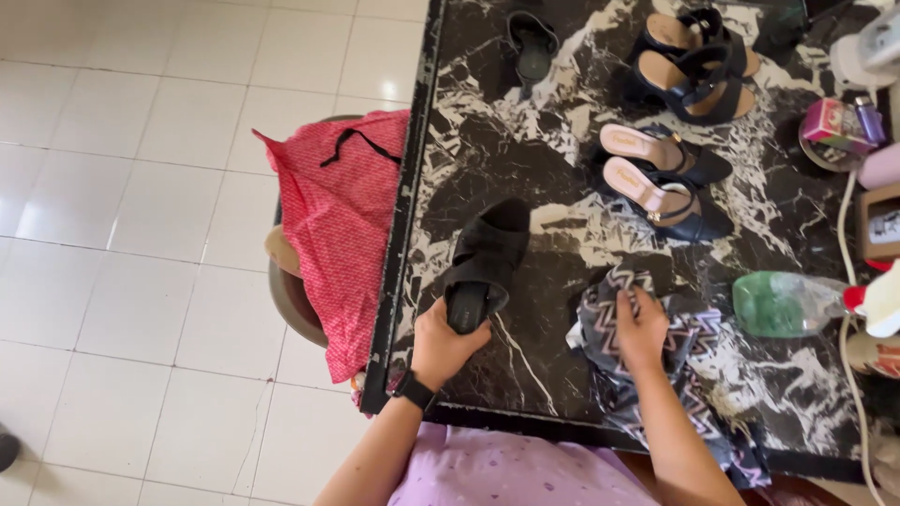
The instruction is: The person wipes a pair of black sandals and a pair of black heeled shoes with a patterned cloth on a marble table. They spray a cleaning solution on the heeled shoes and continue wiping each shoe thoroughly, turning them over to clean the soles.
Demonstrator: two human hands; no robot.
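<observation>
— So, what's biggest?

— A black marble bench point(562, 375) with white veins, filling the right of the view above a pale tiled floor point(141, 234). Off its left edge a red cloth point(342, 225) hangs over a chair.

— And the hands?

— Both rest on the near part of the bench. The left hand point(441, 345) is closed around the heel end of a black sandal point(486, 264), which lies flat with its toe pointing far. The right hand point(642, 328) presses flat, fingers spread a little, on a zigzag rag point(689, 361) bunched at the near edge; part of the rag drapes over that edge.

— Anything beyond them?

— Just past the rag, a pair of black heels point(661, 178) with pink insoles, lying side by side. Farther off, a pair of strappy black sandals point(698, 66), and at far centre a lone dark slipper point(532, 42). To the right of the rag, a green bottle point(783, 305) on its side. A black watch point(413, 389) circles the left wrist.
</observation>
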